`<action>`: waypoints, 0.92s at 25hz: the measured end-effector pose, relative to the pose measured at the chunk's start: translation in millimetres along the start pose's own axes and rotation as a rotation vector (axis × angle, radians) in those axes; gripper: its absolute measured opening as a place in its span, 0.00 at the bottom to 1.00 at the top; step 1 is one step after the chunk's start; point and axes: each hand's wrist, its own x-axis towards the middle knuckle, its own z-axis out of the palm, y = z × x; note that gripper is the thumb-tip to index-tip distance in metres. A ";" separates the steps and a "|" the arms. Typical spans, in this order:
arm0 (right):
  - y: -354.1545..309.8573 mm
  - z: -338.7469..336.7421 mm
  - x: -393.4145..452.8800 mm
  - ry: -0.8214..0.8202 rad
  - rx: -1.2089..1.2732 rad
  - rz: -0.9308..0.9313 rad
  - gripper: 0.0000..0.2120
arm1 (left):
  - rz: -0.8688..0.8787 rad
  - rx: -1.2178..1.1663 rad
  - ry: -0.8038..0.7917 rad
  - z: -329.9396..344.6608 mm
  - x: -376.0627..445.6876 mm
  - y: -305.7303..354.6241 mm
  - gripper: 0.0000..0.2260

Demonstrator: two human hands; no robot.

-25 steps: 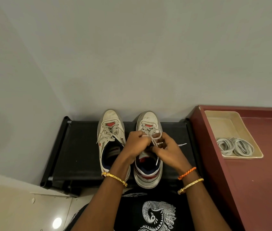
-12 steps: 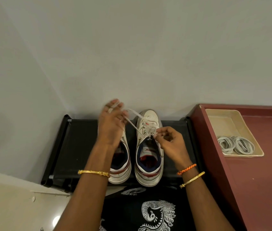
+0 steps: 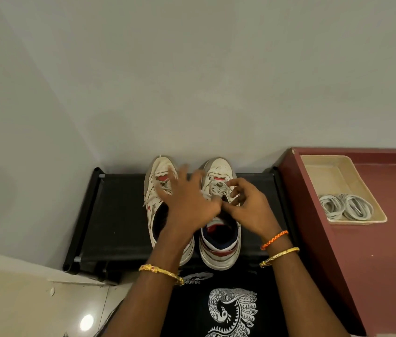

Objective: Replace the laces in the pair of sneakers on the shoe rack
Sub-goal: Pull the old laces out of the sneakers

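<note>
Both hands over the right sneaker (image 3: 220,215), on the black shoe rack (image 3: 119,215) beside the left sneaker (image 3: 158,190).
Left hand (image 3: 189,203) grip: fingers spread, motion-blurred, holding nothing visible. Right hand (image 3: 248,205) grip: fingers curled at the old lace (image 3: 217,187); actual pinch can't be told. Spare laces (image 3: 345,206) coiled in the tray (image 3: 323,166).

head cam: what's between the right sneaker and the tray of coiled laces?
In the head view, the right sneaker and tray are separated by bare black shoe rack fabric, its end bar, then the maroon table edge. The right hand overhangs part of that stretch.
</note>
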 end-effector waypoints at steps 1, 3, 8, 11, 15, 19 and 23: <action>-1.7 1.2 -1.4 0.060 0.002 0.006 0.16 | 0.094 0.025 -0.030 7.7 -4.5 4.1 0.24; -1.7 1.6 -3.9 0.199 0.069 0.101 0.18 | 0.209 0.049 -0.010 19.7 -10.8 6.5 0.20; 7.5 1.2 -8.2 0.289 0.485 0.455 0.17 | 0.307 -0.003 0.149 29.9 -4.3 7.6 0.16; 8.9 -0.9 -8.2 0.209 0.529 0.477 0.09 | 0.373 0.132 0.172 33.9 -0.5 9.9 0.13; 6.0 -5.3 -8.9 0.150 0.520 0.464 0.06 | 0.388 0.237 0.106 34.5 1.6 9.7 0.11; 5.7 -7.4 -10.8 0.127 0.549 0.476 0.05 | 0.367 0.235 0.134 36.2 2.2 7.9 0.10; 8.0 -10.9 -11.3 0.137 0.633 0.525 0.05 | 0.022 -0.218 0.239 33.9 5.1 1.0 0.02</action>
